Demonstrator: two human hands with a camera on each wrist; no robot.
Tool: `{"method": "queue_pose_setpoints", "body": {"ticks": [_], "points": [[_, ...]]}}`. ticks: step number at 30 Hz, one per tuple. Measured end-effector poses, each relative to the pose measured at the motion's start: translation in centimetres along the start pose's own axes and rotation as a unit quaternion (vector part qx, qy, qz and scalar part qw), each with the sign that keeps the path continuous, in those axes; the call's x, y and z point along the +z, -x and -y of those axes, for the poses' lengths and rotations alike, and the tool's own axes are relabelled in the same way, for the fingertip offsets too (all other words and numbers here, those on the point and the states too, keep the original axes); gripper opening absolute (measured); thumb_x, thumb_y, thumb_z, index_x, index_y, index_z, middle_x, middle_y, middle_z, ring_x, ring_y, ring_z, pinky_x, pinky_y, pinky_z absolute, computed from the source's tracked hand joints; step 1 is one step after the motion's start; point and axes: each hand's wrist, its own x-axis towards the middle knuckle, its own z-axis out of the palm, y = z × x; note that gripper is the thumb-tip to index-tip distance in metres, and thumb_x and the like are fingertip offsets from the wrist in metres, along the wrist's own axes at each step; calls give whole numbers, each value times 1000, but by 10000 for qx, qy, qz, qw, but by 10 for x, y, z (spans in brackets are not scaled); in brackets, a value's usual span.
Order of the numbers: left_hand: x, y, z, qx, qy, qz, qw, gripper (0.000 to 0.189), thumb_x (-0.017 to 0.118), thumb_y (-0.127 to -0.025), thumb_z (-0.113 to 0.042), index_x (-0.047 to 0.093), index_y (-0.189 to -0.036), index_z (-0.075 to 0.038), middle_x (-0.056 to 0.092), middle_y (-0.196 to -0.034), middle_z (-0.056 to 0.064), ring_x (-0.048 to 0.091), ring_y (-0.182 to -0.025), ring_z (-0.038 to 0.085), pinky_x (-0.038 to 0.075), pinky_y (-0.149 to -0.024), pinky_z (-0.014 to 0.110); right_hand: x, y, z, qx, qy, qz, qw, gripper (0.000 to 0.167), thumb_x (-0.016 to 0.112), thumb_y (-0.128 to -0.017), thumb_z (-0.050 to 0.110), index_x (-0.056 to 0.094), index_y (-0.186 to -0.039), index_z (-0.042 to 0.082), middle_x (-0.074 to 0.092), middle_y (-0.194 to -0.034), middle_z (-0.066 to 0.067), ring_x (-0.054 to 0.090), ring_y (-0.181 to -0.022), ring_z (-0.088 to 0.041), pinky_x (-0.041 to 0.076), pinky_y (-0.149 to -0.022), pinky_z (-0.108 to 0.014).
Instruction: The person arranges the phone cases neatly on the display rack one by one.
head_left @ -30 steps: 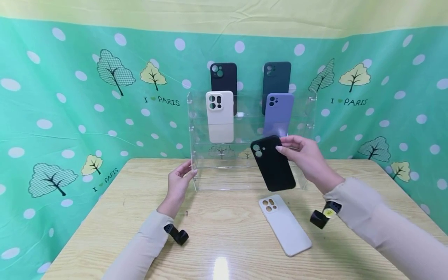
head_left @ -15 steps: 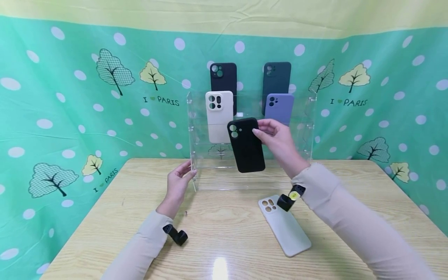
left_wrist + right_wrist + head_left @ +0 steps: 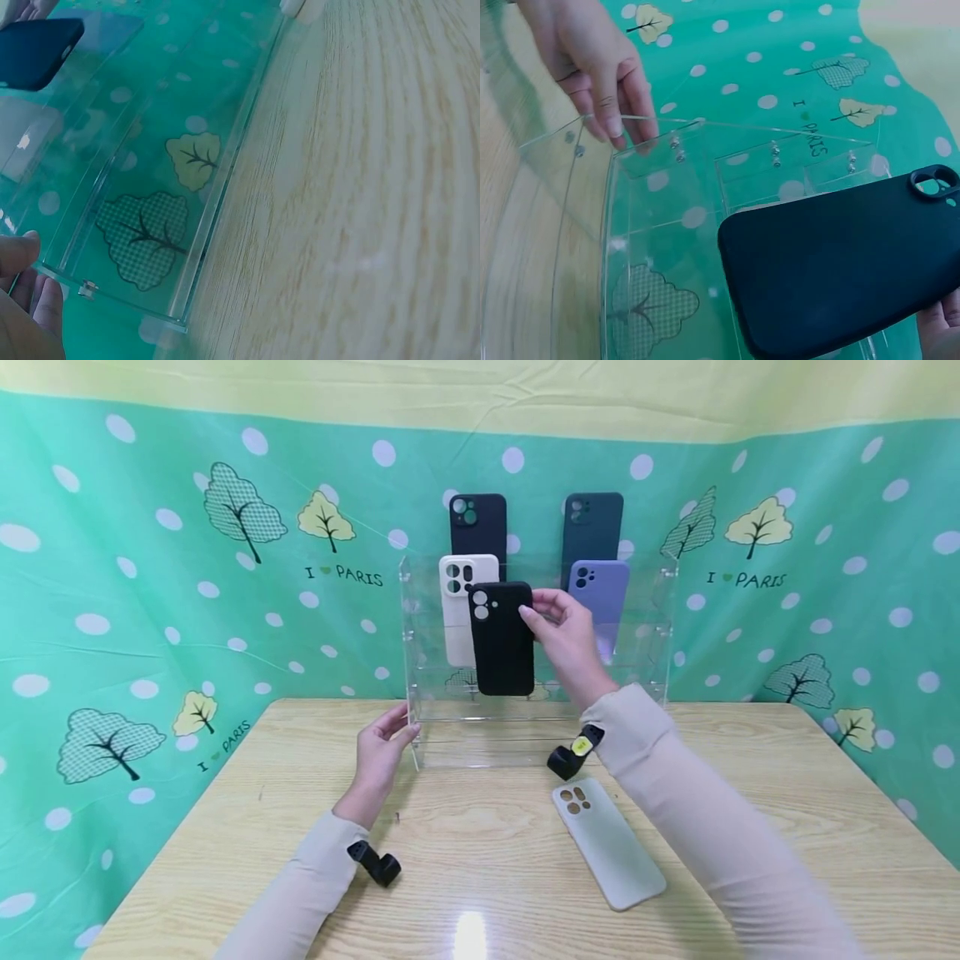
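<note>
My right hand (image 3: 566, 643) pinches a black phone case (image 3: 502, 652) by its right edge, thumb on the back. The case hangs nearly upright in front of the clear acrylic display stand (image 3: 409, 652), overlapping a white phone case (image 3: 457, 627) on a middle tier. In the right wrist view the black phone case (image 3: 840, 262) spans the front of the stand. My left hand (image 3: 378, 760) holds the stand's left side panel low down, thumb in front and fingers behind. In the left wrist view only the fingertips of that hand (image 3: 30, 300) show at the panel.
A purple phone case (image 3: 603, 589) leans on the stand's right half. Behind stand a dark case (image 3: 478, 527) and a dark green case (image 3: 592, 527). Another white phone case (image 3: 611, 852) lies on the wooden table (image 3: 465, 843). A green patterned cloth (image 3: 300, 635) hangs behind.
My right hand has carried the black phone case left and upward, from above the lying white case to in front of the stand's left half, and straightened it. My left hand stays at the panel.
</note>
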Motion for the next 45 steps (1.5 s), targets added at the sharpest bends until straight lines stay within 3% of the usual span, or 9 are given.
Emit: {"method": "queue_pose_setpoints", "body": {"ticks": [8, 15, 20, 27, 33, 40, 45], "points": [[-1, 5, 0, 499, 273, 71, 9984, 38, 68, -80, 5, 63, -118, 0, 68, -106, 11, 61, -90, 6, 53, -76, 14, 22, -10, -7, -353, -347, -224, 9985, 26, 65, -87, 1, 58, -112, -4, 62, -92, -3, 60, -83, -9, 53, -79, -23], [0, -1, 0, 37, -80, -11, 10000, 42, 64, -83, 6, 57, -125, 2, 60, -120, 22, 60, -93, 4, 53, -81, 16, 36, -11, -17, -762, -152, -288, 9966, 24, 64, -87, 1, 58, -110, -5, 63, -97, -13, 60, -85, -11, 52, -85, -26], [0, -1, -1, -70, 21, -6, 10000, 43, 64, -83, 8, 57, -125, 2, 58, -123, 25, 60, -92, 3, 53, -81, 16, 44, -8, -26, -850, -217, -419, 9953, 24, 65, -87, 0, 58, -109, -7, 64, -100, -19, 60, -86, -14, 52, -85, -26], [0, 0, -2, -60, 43, -16, 10000, 44, 64, -83, 7, 56, -126, 1, 58, -124, 23, 60, -92, 2, 52, -83, 17, 50, -4, -39, -665, -251, -711, 9949, 26, 68, -85, 4, 62, -109, -4, 66, -104, -19, 62, -91, -18, 52, -86, -25], [-1, 0, -1, -42, 24, 19, 10000, 43, 64, -83, 6, 56, -126, 0, 57, -124, 24, 60, -91, 0, 52, -83, 17, 47, 2, -39, -375, -215, -1013, 9939, 28, 71, -84, 8, 66, -109, -3, 66, -104, -18, 57, -84, -11, 50, -76, -18], [0, 1, -1, -59, -56, -6, 10000, 43, 65, -84, 5, 57, -126, 0, 58, -124, 22, 60, -92, 1, 52, -83, 16, 46, 6, -45, -41, -177, -1252, 9920, 25, 73, -82, 12, 67, -102, -2, 66, -91, -10, 55, -76, -9, 50, -65, -15], [0, 1, 0, -35, 13, -25, 10000, 43, 64, -83, 6, 57, -125, 0, 58, -124, 23, 60, -93, 3, 52, -83, 16, 47, 7, -54, 402, -193, -1195, 9918, 21, 76, -80, 13, 68, -96, 0, 65, -81, -2, 58, -69, -7, 56, -66, -25]]}}
